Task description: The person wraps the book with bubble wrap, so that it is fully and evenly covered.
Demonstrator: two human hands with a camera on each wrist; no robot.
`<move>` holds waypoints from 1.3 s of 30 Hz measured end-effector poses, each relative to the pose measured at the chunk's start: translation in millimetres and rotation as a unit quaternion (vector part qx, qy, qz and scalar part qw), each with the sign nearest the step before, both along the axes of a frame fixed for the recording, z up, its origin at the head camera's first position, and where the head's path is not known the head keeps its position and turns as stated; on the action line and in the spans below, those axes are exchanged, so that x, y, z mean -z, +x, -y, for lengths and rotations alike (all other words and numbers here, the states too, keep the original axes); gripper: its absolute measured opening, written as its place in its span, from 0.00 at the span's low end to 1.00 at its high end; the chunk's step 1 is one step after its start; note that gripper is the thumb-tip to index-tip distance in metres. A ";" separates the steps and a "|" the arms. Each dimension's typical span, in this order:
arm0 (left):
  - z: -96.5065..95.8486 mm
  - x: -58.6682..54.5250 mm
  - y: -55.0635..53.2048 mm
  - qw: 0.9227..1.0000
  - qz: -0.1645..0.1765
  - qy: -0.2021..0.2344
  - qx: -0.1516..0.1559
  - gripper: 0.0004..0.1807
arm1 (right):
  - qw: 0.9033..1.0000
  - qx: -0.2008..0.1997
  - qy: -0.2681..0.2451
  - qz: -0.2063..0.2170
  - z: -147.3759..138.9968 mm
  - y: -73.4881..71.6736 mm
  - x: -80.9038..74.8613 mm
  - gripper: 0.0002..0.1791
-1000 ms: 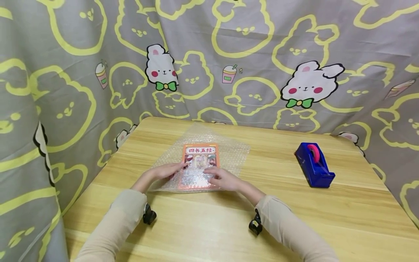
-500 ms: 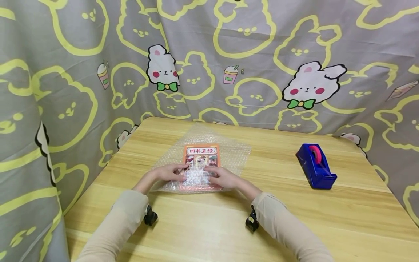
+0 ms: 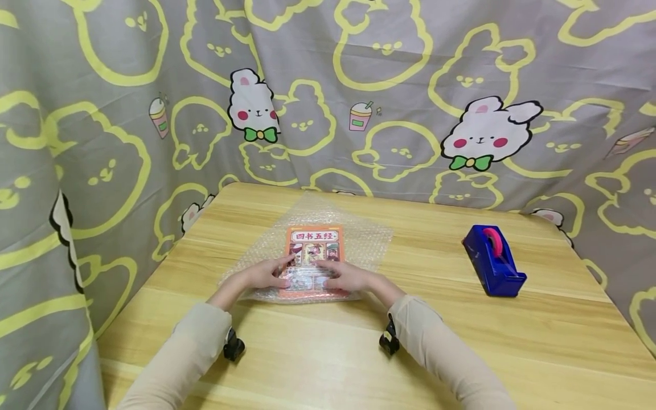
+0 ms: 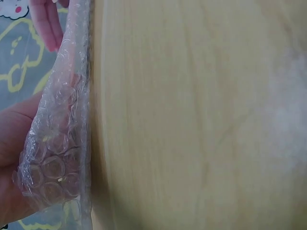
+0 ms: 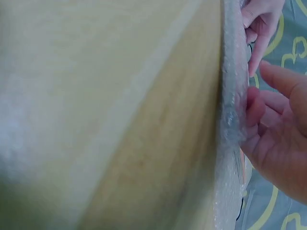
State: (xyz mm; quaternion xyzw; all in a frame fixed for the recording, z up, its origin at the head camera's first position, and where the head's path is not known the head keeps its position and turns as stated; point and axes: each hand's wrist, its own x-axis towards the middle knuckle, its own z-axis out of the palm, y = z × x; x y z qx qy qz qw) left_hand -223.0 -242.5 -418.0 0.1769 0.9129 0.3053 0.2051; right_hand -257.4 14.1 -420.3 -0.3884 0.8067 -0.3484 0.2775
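An orange-covered book (image 3: 315, 235) with Chinese characters lies on a sheet of bubble wrap (image 3: 359, 228), its corners spread out on the table. Clear wrap also covers the lower part of the cover. My left hand (image 3: 263, 274) rests on the wrap at the book's left side, fingers reaching onto the cover. From the right, my right hand (image 3: 353, 277) lies on the book's lower right part with relaxed, slightly bent fingers. In the left wrist view, raised bubble wrap (image 4: 53, 158) partly hides the left hand. The right wrist view shows the right fingertips touching the wrap (image 5: 232, 96).
A blue tape dispenser (image 3: 494, 262) with a pink roll core stands at the right of the wooden table (image 3: 318, 353). A grey patterned curtain (image 3: 307, 74) hangs behind the table and along its left side.
Both hands shift slightly over the lower part of the book. The glare on the wrap has faded, so the cover pictures show more clearly. Book and tape dispenser stay in place.
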 end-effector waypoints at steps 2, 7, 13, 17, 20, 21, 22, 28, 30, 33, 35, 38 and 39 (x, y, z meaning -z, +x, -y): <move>0.1 -0.7 0.0 1.000 -0.001 -0.001 -0.001 0.44 | 0.999 0.003 0.001 0.032 -0.8 -1.3 -1.6 0.34; 0.8 -1.5 0.5 1.000 0.006 0.009 0.019 0.41 | 0.995 0.021 0.001 0.099 -2.9 -4.4 -2.5 0.36; 4.5 -2.9 0.8 0.997 0.023 0.001 0.069 0.32 | 0.995 0.027 0.001 0.101 -1.4 -7.8 -1.1 0.35; 4.8 -4.4 -0.7 0.996 0.027 -0.016 0.085 0.30 | 0.994 0.026 -0.001 0.107 0.6 -10.2 -1.8 0.34; 4.7 -4.4 -1.9 0.996 0.032 -0.017 0.085 0.31 | 0.993 0.021 -0.002 0.114 0.9 -12.5 -4.6 0.34; 4.7 -4.7 -2.0 0.996 0.031 -0.016 0.086 0.31 | 0.993 0.019 -0.003 0.114 0.8 -13.4 -5.5 0.33; 4.7 -5.1 -2.3 0.996 0.033 -0.016 0.085 0.31 | 0.993 0.017 -0.001 0.116 0.8 -14.5 -6.1 0.33; 4.6 -7.3 -2.5 0.995 0.038 -0.020 0.085 0.33 | 0.992 0.004 0.002 0.130 1.6 -20.1 -8.9 0.33; 4.3 -7.1 -2.3 0.995 0.045 -0.020 0.084 0.35 | 0.990 0.003 0.003 0.140 2.2 -21.5 -9.2 0.33; 2.9 -7.6 -1.5 0.995 0.061 -0.021 0.079 0.37 | 0.989 0.008 0.010 0.150 3.6 -23.3 -10.5 0.32; 1.5 -8.5 -1.1 0.994 0.067 -0.025 0.076 0.37 | 0.989 0.015 0.015 0.149 4.5 -24.7 -12.4 0.31; -0.9 -10.3 -1.2 0.994 0.063 -0.035 0.082 0.36 | 0.990 0.023 0.018 0.140 5.7 -27.7 -15.5 0.28; -1.6 -11.0 -1.4 0.994 0.062 -0.038 0.083 0.35 | 0.990 0.022 0.020 0.137 5.8 -29.4 -16.2 0.28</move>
